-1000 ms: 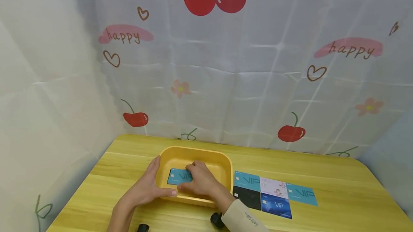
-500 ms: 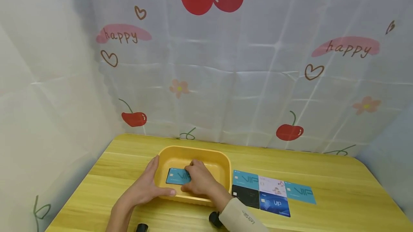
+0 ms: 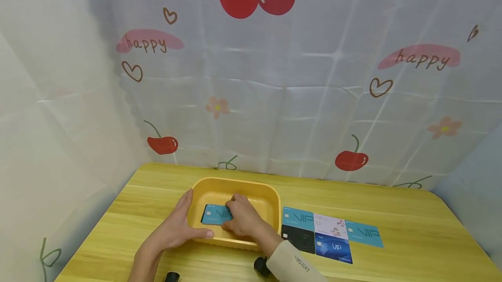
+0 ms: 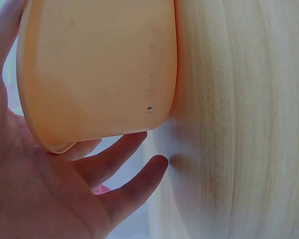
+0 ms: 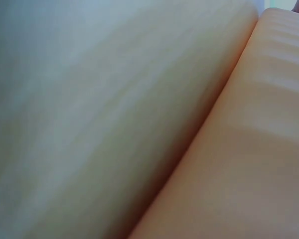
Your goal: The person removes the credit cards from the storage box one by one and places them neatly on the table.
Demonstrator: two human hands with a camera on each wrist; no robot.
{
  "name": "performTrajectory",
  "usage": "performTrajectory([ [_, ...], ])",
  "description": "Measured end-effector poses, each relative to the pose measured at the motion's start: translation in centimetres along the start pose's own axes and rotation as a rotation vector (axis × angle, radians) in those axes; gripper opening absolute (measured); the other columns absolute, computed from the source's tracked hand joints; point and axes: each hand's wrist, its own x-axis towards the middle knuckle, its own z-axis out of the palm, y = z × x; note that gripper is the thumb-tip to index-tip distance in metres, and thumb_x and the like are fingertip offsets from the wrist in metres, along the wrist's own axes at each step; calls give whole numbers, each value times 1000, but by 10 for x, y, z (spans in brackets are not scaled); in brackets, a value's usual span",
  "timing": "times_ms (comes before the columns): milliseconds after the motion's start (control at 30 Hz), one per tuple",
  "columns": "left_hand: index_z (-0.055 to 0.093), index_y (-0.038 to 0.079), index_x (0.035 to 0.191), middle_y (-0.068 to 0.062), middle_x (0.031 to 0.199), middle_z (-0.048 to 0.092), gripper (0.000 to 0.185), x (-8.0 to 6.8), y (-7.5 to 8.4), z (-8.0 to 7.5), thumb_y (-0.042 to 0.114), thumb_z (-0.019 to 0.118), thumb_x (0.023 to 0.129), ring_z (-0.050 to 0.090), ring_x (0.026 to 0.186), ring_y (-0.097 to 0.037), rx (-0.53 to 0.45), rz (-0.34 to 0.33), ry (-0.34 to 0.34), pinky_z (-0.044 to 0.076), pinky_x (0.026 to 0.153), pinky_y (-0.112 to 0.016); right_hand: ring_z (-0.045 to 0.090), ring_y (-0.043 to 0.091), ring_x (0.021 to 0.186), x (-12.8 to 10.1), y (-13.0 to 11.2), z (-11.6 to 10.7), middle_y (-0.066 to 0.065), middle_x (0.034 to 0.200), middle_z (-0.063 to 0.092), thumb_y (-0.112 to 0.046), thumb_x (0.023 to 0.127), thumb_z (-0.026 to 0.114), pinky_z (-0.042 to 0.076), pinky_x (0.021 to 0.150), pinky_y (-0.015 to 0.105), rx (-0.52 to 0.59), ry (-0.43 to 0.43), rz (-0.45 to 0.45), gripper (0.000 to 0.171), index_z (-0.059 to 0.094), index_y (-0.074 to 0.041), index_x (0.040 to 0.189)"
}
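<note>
A yellow plastic tray (image 3: 235, 182) sits on the wooden table (image 3: 157, 195). A teal VIP card (image 3: 213, 214) lies flat inside it. My right hand (image 3: 238, 216) reaches into the tray, fingers curled over the card's right end and holding it. My left hand (image 3: 182, 223) rests against the tray's near-left corner, thumb along the near rim. In the left wrist view the palm (image 4: 65, 189) lies against the tray's outer wall (image 4: 99, 64) with the fingers nearly straight. The right wrist view is blurred and shows only the tray wall (image 5: 239, 164).
Several cards lie in two rows right of the tray: teal (image 3: 299, 219), white-pink (image 3: 330, 225), teal (image 3: 364, 234), black (image 3: 299, 238), blue (image 3: 333, 248). Small black objects (image 3: 259, 265) (image 3: 171, 277) show at the near edge. A cherry-print curtain (image 3: 274, 99) closes off the back and left.
The teal card has shifted slightly left inside the tray under my right hand. My left hand and the tray have stayed put.
</note>
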Motion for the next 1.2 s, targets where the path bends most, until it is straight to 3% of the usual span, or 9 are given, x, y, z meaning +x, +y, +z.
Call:
performTrajectory([
  [500, -2, -5, 155, -25, 161, -2, 131, 1, -2, 0, 44, 87, 72, 6, 146, -44, -8, 13, -2, 14, 114, -61, 44, 13, 90, -1, 1, 0, 0, 101, 52, -24, 81, 80, 44, 81, 27, 24, 4, -16, 48, 65, 1, 118],
  [867, -2, -5, 155, -25, 161, -2, 131, 0, -2, 1, 44, 87, 72, 7, 146, -44, -14, 18, 1, 14, 114, -61, 45, 14, 84, -1, 1, 0, 1, 94, 52, -17, 72, 82, 44, 77, 27, 111, 64, -27, 45, 64, 3, 109],
  [1200, -3, -5, 155, -25, 161, -3, 130, -2, 1, 1, 43, 86, 73, 5, 146, -44, -24, 19, 0, 12, 114, -61, 46, 12, 85, -2, -1, -2, 0, 96, 54, -19, 73, 81, 44, 76, 26, 145, 67, -27, 48, 64, 1, 114],
])
